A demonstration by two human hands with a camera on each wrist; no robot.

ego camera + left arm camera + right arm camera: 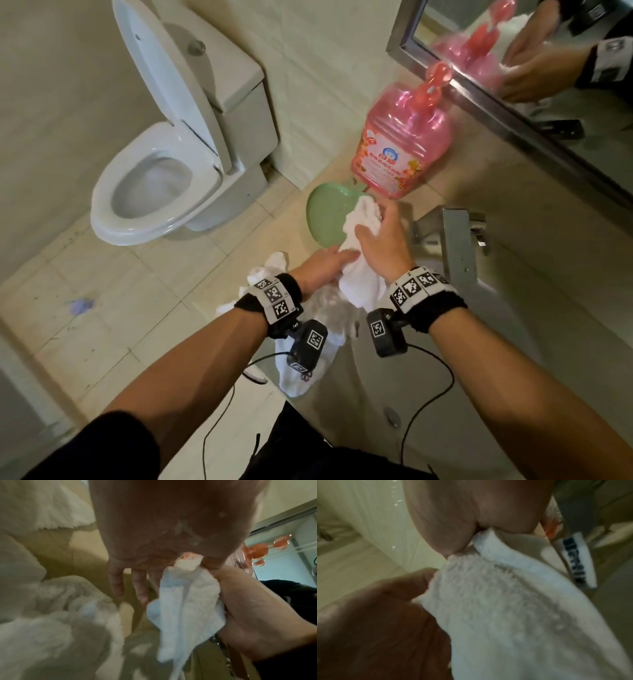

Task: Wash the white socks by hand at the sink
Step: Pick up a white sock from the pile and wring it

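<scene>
Tiled bathroom, beige glossy wall and floor tiles, beige counter (455, 205) with a sink (428, 394) sunk into it.

White terry sock (359, 270), fuzzy loops outward, pressed between both palms above the sink's far rim. Its top end pokes out at 12 o'clock over a green dish; the rest hangs toward 6 o'clock. A woven label with dark lettering shows on it in the right wrist view.

Left hand (325, 267): palm against the sock from 9 o'clock, fingers nearly straight, flat on the fabric, not curled round it. Soap film on the palm.

Right hand (380, 240): laid over the sock from 3 o'clock, fingers extended across the cloth, thumb along its edge. Flat press, no pinch.

More white socks (298, 370) in a soft, crumpled heap at 6–8 o'clock of the hands, on the sink's near-left edge. Looks like two or three; can't count exactly, wrist gear covers part.

One green dish (325, 212), smooth, glazed, rounded, on the counter at 11 o'clock of the hands; contents not visible.

One pink translucent plastic jug (400, 144), squarish body, pump top, printed label, at 12–1 o'clock, touching the dish's far side. Looks mostly full.

One metal faucet (459, 246), boxy, at 3 o'clock.

One mirror (548, 51), steel frame, at 1–2 o'clock.

One white ceramic toilet (164, 164), lid and seat up, at 10 o'clock.
</scene>
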